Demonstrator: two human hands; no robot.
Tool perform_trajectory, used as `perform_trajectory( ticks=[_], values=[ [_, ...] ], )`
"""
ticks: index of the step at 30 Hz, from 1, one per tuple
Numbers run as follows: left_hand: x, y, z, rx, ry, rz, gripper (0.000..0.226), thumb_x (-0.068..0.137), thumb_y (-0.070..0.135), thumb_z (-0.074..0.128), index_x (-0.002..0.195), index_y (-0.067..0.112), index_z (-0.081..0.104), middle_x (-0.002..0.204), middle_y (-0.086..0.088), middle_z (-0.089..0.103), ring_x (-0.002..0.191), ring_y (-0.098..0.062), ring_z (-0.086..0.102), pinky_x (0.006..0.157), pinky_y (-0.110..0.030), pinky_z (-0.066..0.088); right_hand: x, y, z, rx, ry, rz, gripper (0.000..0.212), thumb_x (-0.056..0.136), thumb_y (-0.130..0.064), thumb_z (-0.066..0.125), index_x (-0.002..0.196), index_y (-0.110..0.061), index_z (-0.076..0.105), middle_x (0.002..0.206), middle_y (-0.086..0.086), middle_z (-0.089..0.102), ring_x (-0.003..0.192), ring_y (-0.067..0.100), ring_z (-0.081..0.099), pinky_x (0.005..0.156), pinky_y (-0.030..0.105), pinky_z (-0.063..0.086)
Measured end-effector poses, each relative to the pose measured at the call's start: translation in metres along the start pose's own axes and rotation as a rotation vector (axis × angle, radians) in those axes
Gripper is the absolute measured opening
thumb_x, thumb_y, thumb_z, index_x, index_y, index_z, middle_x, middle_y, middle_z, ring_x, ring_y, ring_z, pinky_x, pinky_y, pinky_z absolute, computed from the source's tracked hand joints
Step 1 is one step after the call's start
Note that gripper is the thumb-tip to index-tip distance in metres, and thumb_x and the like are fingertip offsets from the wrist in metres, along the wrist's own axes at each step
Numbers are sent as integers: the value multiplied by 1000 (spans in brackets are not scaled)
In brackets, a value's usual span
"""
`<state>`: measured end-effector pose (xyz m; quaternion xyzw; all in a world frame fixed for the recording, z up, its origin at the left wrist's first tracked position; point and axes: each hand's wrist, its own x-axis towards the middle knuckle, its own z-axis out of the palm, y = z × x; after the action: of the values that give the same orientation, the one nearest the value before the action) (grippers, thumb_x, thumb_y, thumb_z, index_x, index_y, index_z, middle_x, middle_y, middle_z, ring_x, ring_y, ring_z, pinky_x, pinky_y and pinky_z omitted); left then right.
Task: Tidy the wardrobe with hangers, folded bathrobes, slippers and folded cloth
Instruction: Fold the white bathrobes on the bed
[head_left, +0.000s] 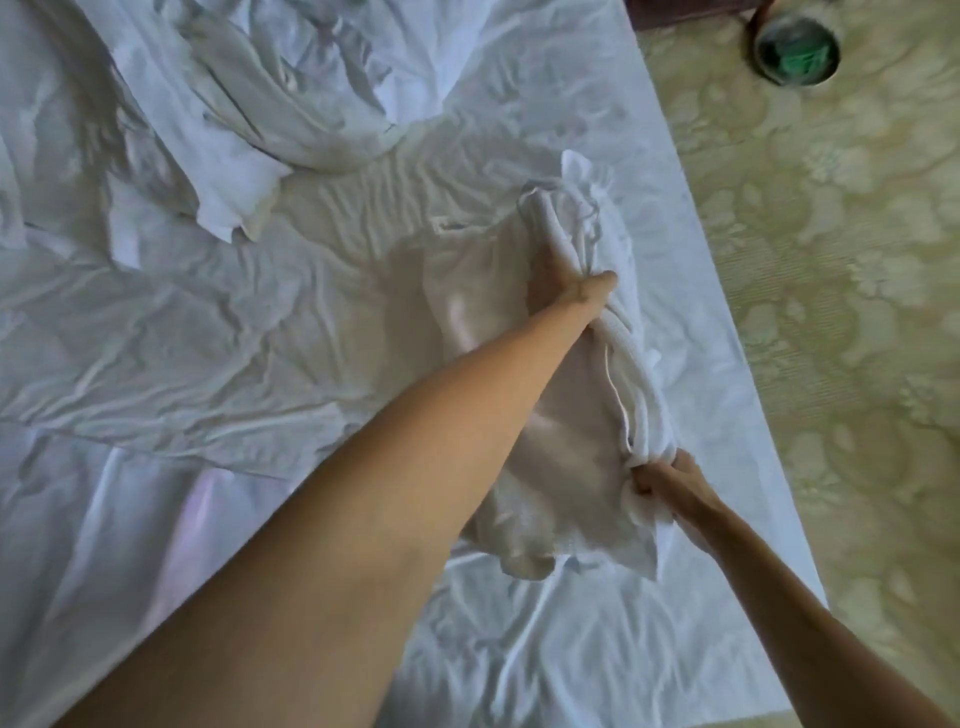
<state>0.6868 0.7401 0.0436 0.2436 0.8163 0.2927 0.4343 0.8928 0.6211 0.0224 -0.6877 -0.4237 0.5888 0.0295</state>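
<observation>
A white bathrobe (566, 415) lies bunched and partly folded on the bed near its right edge. My left hand (566, 280) reaches far forward and grips the upper part of the bathrobe; its fingers are buried in the cloth and only the thumb shows. My right hand (670, 483) pinches the lower edge of the same bathrobe close to me. A thin cord or belt (587, 213) loops out of the bundle's top.
The bed (208, 322) is covered by a wrinkled white sheet. More crumpled white cloth (249, 124) is heaped at the back left. To the right runs a patterned yellow-green carpet (857, 312), with a round bin holding something green (797, 49) at the top right.
</observation>
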Motion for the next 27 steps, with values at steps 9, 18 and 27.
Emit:
perform_trajectory(
  ticks=[9,18,27],
  values=[
    [21,-23,16,329,6,272,83,69,82,64,117,15,55,113,-3,70,108,-28,65,88,-38,52,63,-9,-50,26,18,-79,47,48,-14,49,92,-10,66,81,9,67,72,24,60,56,27,51],
    [96,-75,-88,337,283,-24,112,61,79,72,141,8,39,144,-12,46,135,-30,44,111,-43,37,127,-179,-20,-215,-38,-490,124,56,-78,76,153,-36,11,159,4,24,144,27,28,115,48,31],
    [156,-68,-89,11,67,-229,124,42,65,90,145,12,46,137,-3,60,121,-19,60,100,-35,51,220,-229,2,-493,-42,-385,131,44,-78,83,150,-26,26,140,2,49,130,25,46,107,48,43]
  ],
)
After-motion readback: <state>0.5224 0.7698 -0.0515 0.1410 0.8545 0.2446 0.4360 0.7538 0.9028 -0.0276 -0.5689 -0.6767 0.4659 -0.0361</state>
